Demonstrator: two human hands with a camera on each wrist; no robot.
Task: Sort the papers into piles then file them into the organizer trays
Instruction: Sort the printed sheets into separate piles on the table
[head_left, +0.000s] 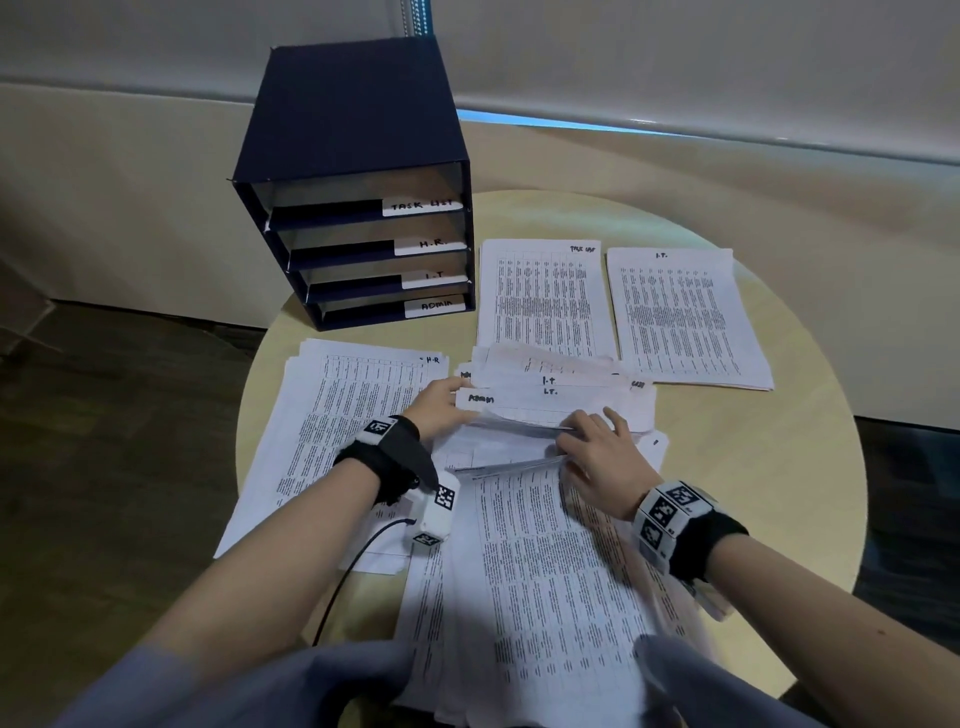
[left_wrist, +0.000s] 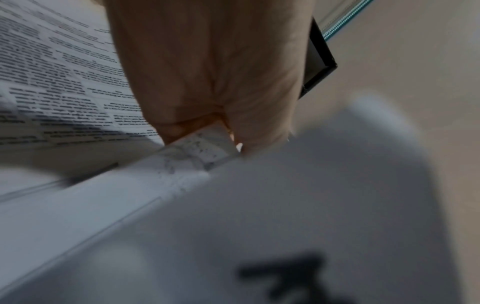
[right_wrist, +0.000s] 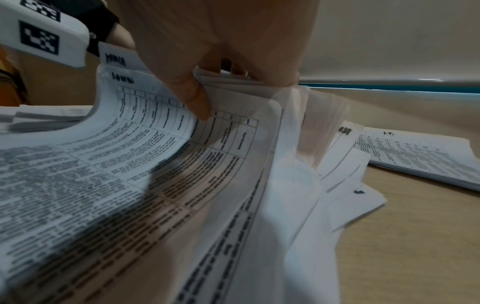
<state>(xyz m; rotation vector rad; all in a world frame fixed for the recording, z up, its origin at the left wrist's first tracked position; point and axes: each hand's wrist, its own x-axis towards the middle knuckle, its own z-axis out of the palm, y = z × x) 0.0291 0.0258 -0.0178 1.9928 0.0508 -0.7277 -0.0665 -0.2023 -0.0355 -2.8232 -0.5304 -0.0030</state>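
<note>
A mixed stack of printed papers (head_left: 545, 545) lies in front of me, its far ends folded up and back so the handwritten labels show. My left hand (head_left: 441, 402) pinches the left corner of the folded-up sheets (left_wrist: 192, 150), beside an "ADMIN" label (head_left: 480, 399). My right hand (head_left: 597, 441) grips the bent-up bundle (right_wrist: 233, 98), thumb on the near side and fingers behind. Sorted piles lie around: H.R. (head_left: 332, 415) at left, Task List (head_left: 543, 296) and I.T. (head_left: 680, 317) further back. The dark blue organizer (head_left: 358, 187) has several labelled trays.
The round light wooden table (head_left: 769, 467) has bare surface at the right. A beige wall and a dark floor surround it. A black cable (head_left: 353, 566) runs from my left wrist device.
</note>
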